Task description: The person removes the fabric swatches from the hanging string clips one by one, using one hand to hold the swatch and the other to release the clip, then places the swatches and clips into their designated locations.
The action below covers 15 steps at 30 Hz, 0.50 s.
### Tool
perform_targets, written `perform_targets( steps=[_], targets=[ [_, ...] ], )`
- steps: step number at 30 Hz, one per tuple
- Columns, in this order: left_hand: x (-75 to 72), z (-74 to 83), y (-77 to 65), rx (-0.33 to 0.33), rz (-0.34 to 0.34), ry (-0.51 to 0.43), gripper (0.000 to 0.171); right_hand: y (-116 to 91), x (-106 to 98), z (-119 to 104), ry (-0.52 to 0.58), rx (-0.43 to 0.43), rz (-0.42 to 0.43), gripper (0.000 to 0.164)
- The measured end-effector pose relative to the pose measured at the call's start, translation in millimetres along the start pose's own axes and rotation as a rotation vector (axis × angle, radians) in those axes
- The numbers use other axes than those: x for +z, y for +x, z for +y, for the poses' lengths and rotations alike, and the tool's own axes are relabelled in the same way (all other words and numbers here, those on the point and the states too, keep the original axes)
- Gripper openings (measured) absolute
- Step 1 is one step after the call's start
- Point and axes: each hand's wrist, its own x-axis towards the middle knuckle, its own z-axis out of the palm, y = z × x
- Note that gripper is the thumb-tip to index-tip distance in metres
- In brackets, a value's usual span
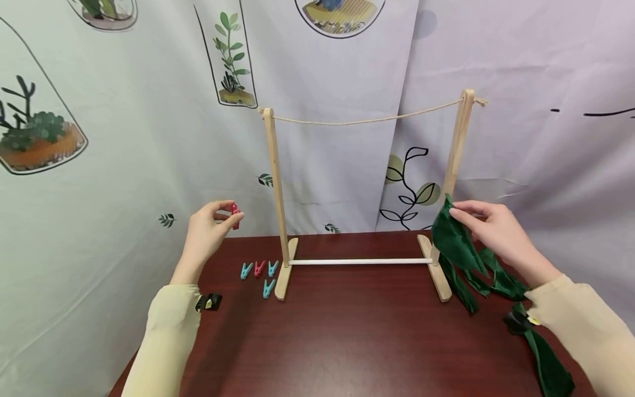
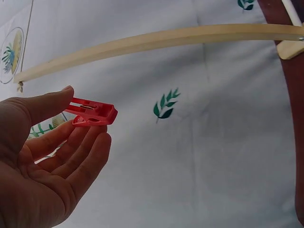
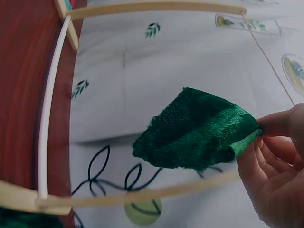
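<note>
Between thumb and fingertips my left hand (image 1: 208, 229) pinches a red clothespin (image 1: 235, 216), raised left of the wooden stand. In the left wrist view this clothespin (image 2: 92, 112) lies across the fingertips, thumb on its upper arm. My right hand (image 1: 488, 226) pinches a corner of a green velvety cloth piece (image 1: 453, 237), which hangs in front of the stand's right post (image 1: 458, 140). The right wrist view shows that cloth (image 3: 199, 130) drooping from thumb and finger. A slightly sagging rope (image 1: 342, 123) joins the two post tops, with nothing hanging from it.
Several blue and red clothespins (image 1: 259, 269) lie by the stand's left foot (image 1: 286, 270). More green cloth pieces (image 1: 501, 278) lie beside the right foot, another (image 1: 548, 358) near the right sleeve. A white bar (image 1: 359, 262) links the feet on the dark red table (image 1: 347, 342). Behind hangs a printed curtain (image 1: 337, 176).
</note>
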Motion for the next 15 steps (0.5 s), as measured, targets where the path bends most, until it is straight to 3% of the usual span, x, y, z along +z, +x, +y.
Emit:
perform_targets(
  steps=[7, 15],
  targets=[
    [2.3, -9.5, -8.8, -0.012, -0.043, 0.021, 0.054, -29.8, -9.6, 26.3, 0.005, 0.045, -0.008, 0.055],
    [14.0, -28.1, -25.3, -0.045, -0.093, 0.048, 0.054, -62.2, -6.1, 56.5, -0.051, 0.082, -0.006, 0.053]
  ],
)
